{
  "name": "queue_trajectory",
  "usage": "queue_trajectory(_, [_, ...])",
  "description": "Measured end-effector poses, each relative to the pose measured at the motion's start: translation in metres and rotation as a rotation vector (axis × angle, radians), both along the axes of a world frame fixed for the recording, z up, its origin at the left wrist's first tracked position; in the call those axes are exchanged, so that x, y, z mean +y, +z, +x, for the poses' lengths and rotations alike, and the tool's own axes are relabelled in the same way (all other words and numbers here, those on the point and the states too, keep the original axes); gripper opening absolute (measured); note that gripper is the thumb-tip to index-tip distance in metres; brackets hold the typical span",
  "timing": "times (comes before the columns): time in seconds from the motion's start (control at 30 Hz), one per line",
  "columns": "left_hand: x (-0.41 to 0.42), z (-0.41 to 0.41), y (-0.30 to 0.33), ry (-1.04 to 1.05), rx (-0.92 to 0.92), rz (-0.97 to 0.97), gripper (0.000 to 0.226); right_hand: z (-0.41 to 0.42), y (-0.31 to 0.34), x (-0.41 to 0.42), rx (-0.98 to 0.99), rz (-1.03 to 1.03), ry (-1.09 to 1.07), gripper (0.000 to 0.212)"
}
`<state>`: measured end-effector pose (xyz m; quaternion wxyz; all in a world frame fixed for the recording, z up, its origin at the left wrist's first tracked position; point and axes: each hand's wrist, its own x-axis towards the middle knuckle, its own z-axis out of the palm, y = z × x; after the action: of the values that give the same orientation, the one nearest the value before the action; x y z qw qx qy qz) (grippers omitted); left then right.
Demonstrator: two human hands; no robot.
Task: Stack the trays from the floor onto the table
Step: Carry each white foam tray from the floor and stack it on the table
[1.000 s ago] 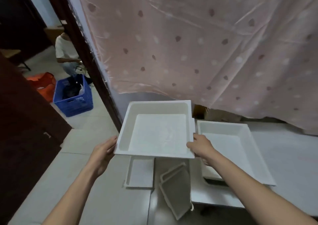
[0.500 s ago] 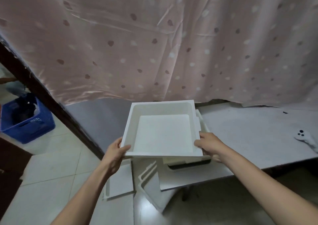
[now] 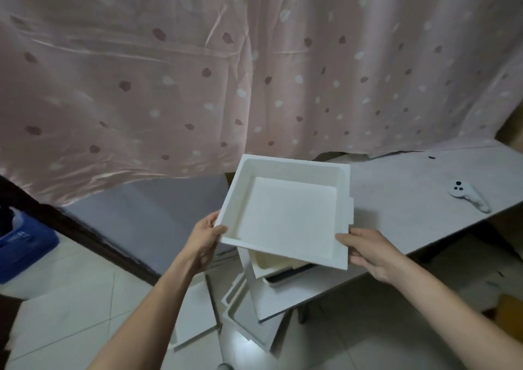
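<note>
1. Both hands grasp one white tray (image 3: 288, 216) by its near edge — the left hand (image 3: 205, 238) pinches the near-left corner with the thumb on top of the rim and the fingers underneath, and the right hand (image 3: 370, 252) clasps the near-right corner, thumb on the rim and fingers curled below.
2. Between the two grips the tray spreads away from the person, its hollow side up, tilted so the left side sits a little higher than the right.
3. Just under the right-hand grip, a second tray (image 3: 271, 265) rests at the near end of the grey table (image 3: 396, 199); the held tray hangs over it, and I cannot tell whether the two touch.
4. Below the left-hand grip, on the tiled floor (image 3: 70, 313), one more tray (image 3: 195, 316) lies flat, and beside it — nearer the table's edge — another tray (image 3: 243, 310) leans on its side.
5. Well to the right of the right hand, a white controller (image 3: 467, 195) lies on the table.
6. Beyond the held tray hangs a pink dotted curtain (image 3: 254, 72); far to the left of the left hand a blue crate (image 3: 22, 248) stands on the floor.
</note>
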<state>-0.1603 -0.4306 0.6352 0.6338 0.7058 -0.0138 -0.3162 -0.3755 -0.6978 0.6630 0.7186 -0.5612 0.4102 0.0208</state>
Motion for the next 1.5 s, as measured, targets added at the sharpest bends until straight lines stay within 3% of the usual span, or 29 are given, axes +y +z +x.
queue_trajectory(0.23, [-0.015,0.054,0.009,-0.193,0.065,-0.016,0.049,0.006,-0.005,-0.006,-0.038,-0.029,-0.221,0.026])
queue_trajectory(0.4, [-0.023,0.091,0.023,-0.326,0.066,-0.008,0.044,0.019,0.005,-0.014,0.004,-0.135,-0.271,0.033])
queue_trajectory(0.57, [-0.030,0.120,0.028,-0.434,0.059,-0.034,0.047,0.032,0.005,-0.015,-0.002,-0.099,-0.365,0.033])
queue_trajectory(0.8, [-0.039,0.125,0.015,-0.175,0.055,-0.167,0.022,0.034,-0.015,0.004,0.024,0.019,-0.523,0.024])
queue_trajectory(0.97, [-0.031,0.110,-0.006,0.120,0.267,-0.333,0.056,0.044,-0.022,0.012,0.008,0.026,-0.603,0.023])
queue_trajectory(1.03, [-0.031,0.096,-0.009,0.150,0.317,-0.303,0.053,0.048,-0.025,0.015,-0.001,0.032,-0.636,0.024])
queue_trajectory(1.17, [-0.036,0.061,-0.011,0.011,0.228,-0.189,0.025,0.058,-0.028,0.030,-0.021,0.062,-0.677,0.019])
queue_trajectory(1.5, [-0.056,0.050,-0.016,0.150,0.190,-0.019,0.034,0.065,-0.038,0.042,-0.050,0.084,-0.685,0.027])
